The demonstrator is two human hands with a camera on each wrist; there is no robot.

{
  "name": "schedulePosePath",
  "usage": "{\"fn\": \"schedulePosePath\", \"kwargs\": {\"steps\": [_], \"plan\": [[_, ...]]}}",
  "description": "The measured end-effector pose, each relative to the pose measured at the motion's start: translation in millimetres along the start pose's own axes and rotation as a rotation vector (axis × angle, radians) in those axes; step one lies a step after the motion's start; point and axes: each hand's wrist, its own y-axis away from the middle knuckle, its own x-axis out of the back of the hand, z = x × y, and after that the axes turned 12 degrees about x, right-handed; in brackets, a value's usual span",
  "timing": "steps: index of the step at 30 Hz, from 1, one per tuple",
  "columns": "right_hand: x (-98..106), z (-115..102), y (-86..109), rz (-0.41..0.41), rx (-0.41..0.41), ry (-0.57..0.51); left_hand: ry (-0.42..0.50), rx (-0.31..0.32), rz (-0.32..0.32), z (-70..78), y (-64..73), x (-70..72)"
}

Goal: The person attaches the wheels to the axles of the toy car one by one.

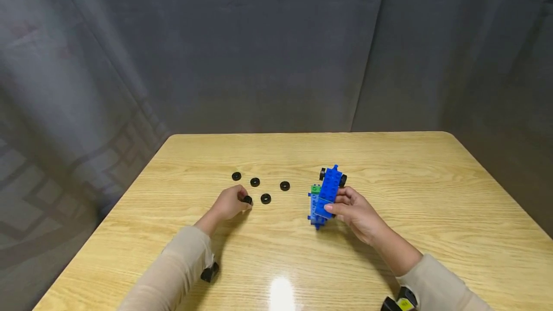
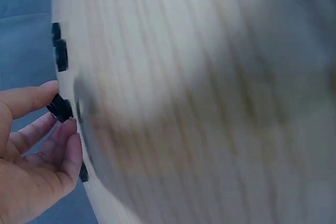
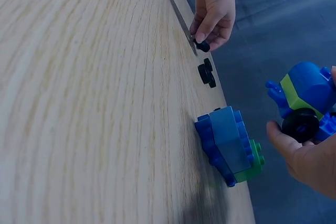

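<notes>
A small black wheel (image 2: 60, 108) is pinched between the thumb and fingertips of my left hand (image 1: 231, 203), close to the tabletop. In my right hand (image 1: 358, 217) I hold a blue toy brick car (image 1: 330, 185) above the table, tilted. Black wheels (image 3: 301, 125) are fitted on it, and a yellow-green band shows on its body in the right wrist view. My palm and fingers hide part of it. Below it stands a second brick vehicle (image 3: 228, 140), blue with a green brick, and I see no wheels on it. The held car partly covers it in the head view.
Several loose black wheels lie beyond and right of my left hand, among them a near one (image 1: 265, 198), a right one (image 1: 284, 185) and a far left one (image 1: 236, 175). The wooden table (image 1: 389, 157) ends at a grey curtain (image 1: 259, 61).
</notes>
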Motion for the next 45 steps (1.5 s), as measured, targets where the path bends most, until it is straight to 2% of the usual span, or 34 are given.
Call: {"fn": "schedulePosePath", "kwargs": {"steps": [6,11,17,22,30,38,45], "plan": [[0,2,-0.4,0.007,0.001,-0.005,0.081,-0.011,0.007,1.9,6.7,-1.2],[-3,4,-2.6,0.004,0.014,-0.028,0.101,-0.028,0.015,5.3,13.1,0.0],[-4,3,-4.2,0.009,0.022,-0.049,0.180,-0.034,0.026,15.2,19.1,1.4],[-3,2,-4.8,0.008,0.025,-0.055,0.244,-0.055,0.000,27.4,22.7,-1.5],[-3,1,-6.8,0.008,0.022,-0.055,0.283,-0.076,-0.074,42.1,25.0,-5.6],[-4,2,-7.8,-0.003,0.032,-0.068,0.409,-0.130,-0.149,48.8,30.3,-8.1],[-5,2,-7.4,-0.015,0.036,-0.063,0.492,-0.150,-0.200,54.5,32.2,-17.8]]}}
